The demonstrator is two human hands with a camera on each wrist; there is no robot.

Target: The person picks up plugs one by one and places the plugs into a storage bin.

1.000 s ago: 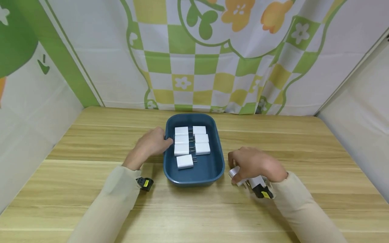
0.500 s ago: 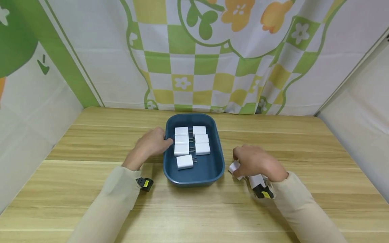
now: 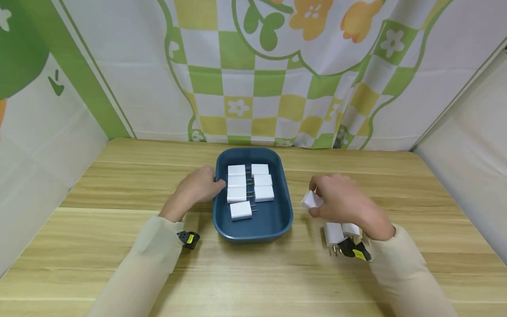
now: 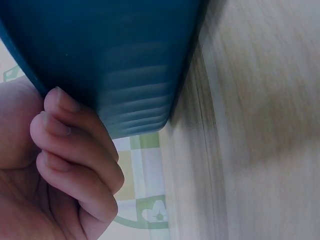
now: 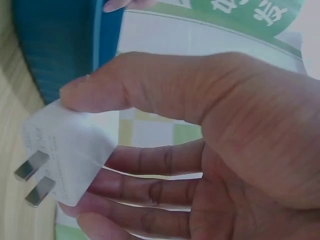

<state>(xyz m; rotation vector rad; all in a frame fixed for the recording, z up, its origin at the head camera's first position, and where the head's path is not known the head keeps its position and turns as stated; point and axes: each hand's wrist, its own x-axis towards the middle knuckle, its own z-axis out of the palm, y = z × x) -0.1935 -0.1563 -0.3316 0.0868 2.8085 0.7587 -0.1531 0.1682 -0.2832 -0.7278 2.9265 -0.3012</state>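
Observation:
My left hand (image 3: 199, 185) grips the left wall of a dark blue plastic bin (image 3: 253, 239), thumb over the rim and fingers curled outside, as the left wrist view shows. Inside the bin lie several white charger plugs (image 3: 240, 211) in two columns, prongs towards the middle. To the bin's right my right hand (image 3: 340, 198) holds one white charger plug (image 5: 75, 145) between thumb and fingers, raised over the table. In the right wrist view its two flat metal prongs point away from the palm. Two more charger plugs (image 3: 334, 234) lie on the table under my right wrist.
The wooden table (image 3: 119, 264) runs back to a patterned curtain (image 3: 269, 88) behind the bin. White fabric walls stand at both sides. A black wrist strap with a yellow label (image 3: 358, 254) sits close beside the loose plugs.
My right hand has lifted a charger plug off the table, moving up and slightly right, which uncovers two plugs beneath the wrist. My left hand and the bin have stayed in place.

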